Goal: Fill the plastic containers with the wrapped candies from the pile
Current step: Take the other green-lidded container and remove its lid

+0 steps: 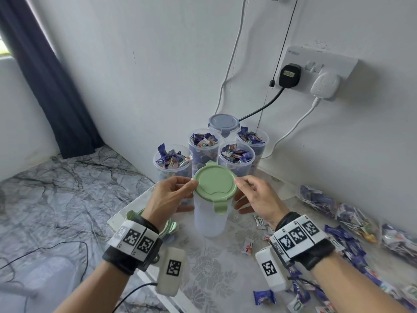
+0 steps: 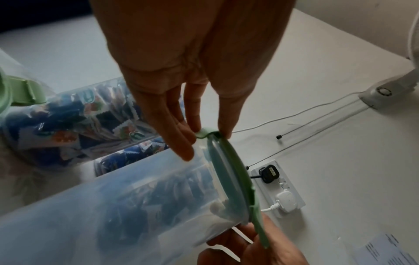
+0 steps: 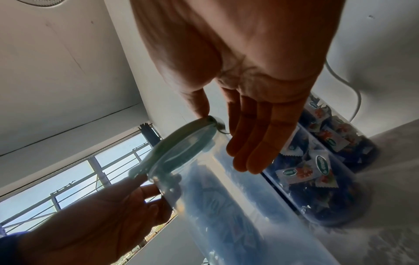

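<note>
Desk (image 1: 216,263) with a floral-print cover sits against the white wall, marble-pattern floor (image 1: 56,188) to its left. Loose pile of wrapped candies (image 1: 352,224) spreads along the desk's right side, mostly blue wrappers, some white.

Five tall clear containers cluster at the back by the wall: four filled open containers (image 1: 236,158) heaped with candies, one behind them capped with a grey lid (image 1: 223,123).

Front centre: empty clear container (image 1: 209,220) stands upright on the desk, green lid (image 1: 215,184) sitting on its mouth, latch tab hanging toward the camera. No candies visible inside it.

Left hand (image 1: 168,195) pinches the lid's left rim, thumb on top and fingertip under the edge tab; remaining fingers extend down alongside the container wall. Right hand (image 1: 257,195) mirrors it on the right rim: thumb tip on the lid edge, other fingers fairly straight and close beside the wall.

Spare green lids (image 1: 167,224) lie on the desk under the left wrist.

Wall socket strip (image 1: 320,64) upper right, black and white plugs inserted.
</note>
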The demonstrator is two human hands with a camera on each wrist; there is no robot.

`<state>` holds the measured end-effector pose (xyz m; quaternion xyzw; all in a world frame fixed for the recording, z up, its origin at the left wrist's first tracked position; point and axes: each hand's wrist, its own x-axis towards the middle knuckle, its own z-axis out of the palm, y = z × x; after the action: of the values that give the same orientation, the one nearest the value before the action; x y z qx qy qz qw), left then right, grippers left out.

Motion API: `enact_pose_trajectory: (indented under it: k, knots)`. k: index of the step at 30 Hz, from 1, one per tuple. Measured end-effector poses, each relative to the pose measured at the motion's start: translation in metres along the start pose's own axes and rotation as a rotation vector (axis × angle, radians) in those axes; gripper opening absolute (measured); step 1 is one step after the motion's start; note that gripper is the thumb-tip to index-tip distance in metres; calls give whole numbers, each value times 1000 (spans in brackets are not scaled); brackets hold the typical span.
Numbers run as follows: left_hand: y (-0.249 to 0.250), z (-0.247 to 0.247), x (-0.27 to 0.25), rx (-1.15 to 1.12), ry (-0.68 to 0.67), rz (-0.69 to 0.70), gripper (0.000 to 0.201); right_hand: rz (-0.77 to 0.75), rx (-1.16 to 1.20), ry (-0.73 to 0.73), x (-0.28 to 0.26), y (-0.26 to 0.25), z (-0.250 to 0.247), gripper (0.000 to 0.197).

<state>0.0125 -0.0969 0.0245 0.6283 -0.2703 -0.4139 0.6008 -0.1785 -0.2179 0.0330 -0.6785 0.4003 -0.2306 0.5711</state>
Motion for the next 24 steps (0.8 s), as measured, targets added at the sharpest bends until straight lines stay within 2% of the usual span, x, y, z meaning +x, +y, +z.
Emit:
enact_pose_trajectory:
  k: [7,11,16,20,24]
  knots:
    - [-5,-5,7,-10,14,-36,48,19,-7,-14,7,-2,3,41]
    - [-8,-6,10,-80,-26,-34,51,65,29,-35,5,2,3,38]
    - [-14,-6,14,-84,36,18,46,121,134,-54,6,5,4,33]
    - [-9,-8,16,-10,54,72,45,19,-3,12,8,2,3,29]
    - [2,-12,14,143,52,107,33,-71,-152,85,6,-4,-6,41]
